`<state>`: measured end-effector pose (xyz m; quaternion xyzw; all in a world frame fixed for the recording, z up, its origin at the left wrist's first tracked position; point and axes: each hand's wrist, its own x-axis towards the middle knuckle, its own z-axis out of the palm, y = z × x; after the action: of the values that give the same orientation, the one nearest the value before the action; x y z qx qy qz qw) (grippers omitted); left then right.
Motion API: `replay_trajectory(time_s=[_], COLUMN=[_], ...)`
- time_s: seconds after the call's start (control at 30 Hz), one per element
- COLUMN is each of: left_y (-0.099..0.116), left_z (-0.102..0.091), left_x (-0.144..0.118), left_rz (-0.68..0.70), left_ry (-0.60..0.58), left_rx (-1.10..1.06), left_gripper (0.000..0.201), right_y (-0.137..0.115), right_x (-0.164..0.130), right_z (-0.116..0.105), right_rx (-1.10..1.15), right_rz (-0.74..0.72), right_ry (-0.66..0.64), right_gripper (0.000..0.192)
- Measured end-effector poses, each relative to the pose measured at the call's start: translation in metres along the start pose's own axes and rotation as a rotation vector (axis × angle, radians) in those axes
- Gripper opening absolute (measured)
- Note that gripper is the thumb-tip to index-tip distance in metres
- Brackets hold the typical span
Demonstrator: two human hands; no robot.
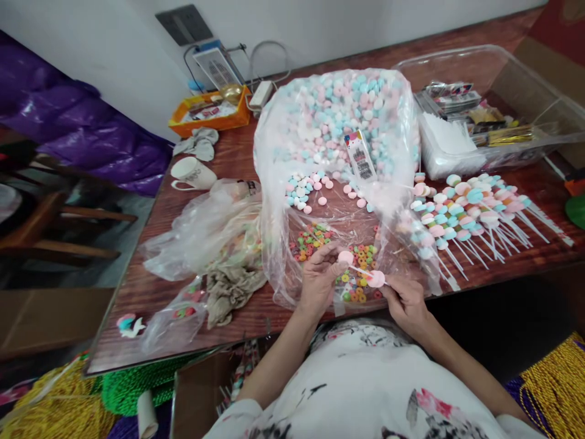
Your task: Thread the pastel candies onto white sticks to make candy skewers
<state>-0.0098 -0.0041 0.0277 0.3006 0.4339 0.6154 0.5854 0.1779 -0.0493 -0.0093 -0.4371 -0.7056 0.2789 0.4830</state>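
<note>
We have one stick (358, 268) under way, held between both hands above the middle of the counter's (237, 155) near edge. Our left hand (319, 274) has its fingers clamped on a pink sweet (346, 258) at one end; whether the stick has gone into it, we cannot tell. Our right hand (406, 303) has its fingers pinched together on the other end, just beside a second pink sweet (376, 278), with what looks like a reddish loop against it.

As we judge it, this piece is partly threaded. A good batch looks done: the filled sticks (475, 210) lie piled toward the near edge, right of the clear bag (392, 198). Much is left, though: the heap of sweets (338, 100) fills the bag's far part, more lie loose at its mouth, and coloured loops (313, 241) are scattered nearer us. The tub (498, 155) toward the far right holds packets and what may be unused sticks.
</note>
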Motion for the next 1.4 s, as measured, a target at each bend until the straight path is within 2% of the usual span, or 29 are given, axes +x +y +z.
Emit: replay_trajectory(time_s=[0.23, 0.4, 0.53, 0.73, 0.97, 1.03, 1.17, 1.23, 1.4], left_y=[-0.007, -0.006, 0.000, 0.012, 0.016, 0.014, 0.008, 0.006, 0.003], left_z=[-0.006, -0.009, -0.014, -0.017, -0.022, -0.020, -0.016, -0.016, -0.018], left_x=[0.000, 0.000, 0.000, -0.002, -0.006, -0.006, -0.006, -0.005, -0.009], left_rz=[0.236, 0.331, 0.432, 0.739, 0.963, 0.988, 0.926, 0.949, 1.006], left_ry=[-0.033, -0.014, -0.041, -0.238, -0.483, -0.446, -0.289, -0.291, -0.402], left_rx=[0.140, 0.289, 0.498, 0.857, 1.031, 0.999, 0.936, 0.943, 0.989], left_gripper=[0.047, 0.036, 0.028, 0.028, 0.042, 0.047, 0.043, 0.043, 0.047], right_y=[0.000, 0.001, 0.000, -0.006, -0.017, -0.018, -0.021, -0.022, -0.021], right_x=[-0.002, -0.004, -0.004, -0.001, 0.007, 0.008, 0.007, 0.007, 0.007], right_z=[0.003, 0.002, 0.002, 0.002, 0.003, 0.006, 0.013, 0.017, 0.023], right_rx=[-0.019, -0.047, -0.088, -0.026, 0.047, 0.062, 0.116, 0.145, 0.183], right_rz=[0.028, -0.025, -0.029, 0.043, 0.078, 0.095, 0.127, 0.139, 0.164], right_ry=[-0.005, -0.069, -0.103, -0.135, -0.059, -0.034, -0.022, -0.011, 0.012], right_gripper=[0.019, 0.025, 0.020, 0.018, 0.017, 0.018, 0.017, 0.017, 0.019])
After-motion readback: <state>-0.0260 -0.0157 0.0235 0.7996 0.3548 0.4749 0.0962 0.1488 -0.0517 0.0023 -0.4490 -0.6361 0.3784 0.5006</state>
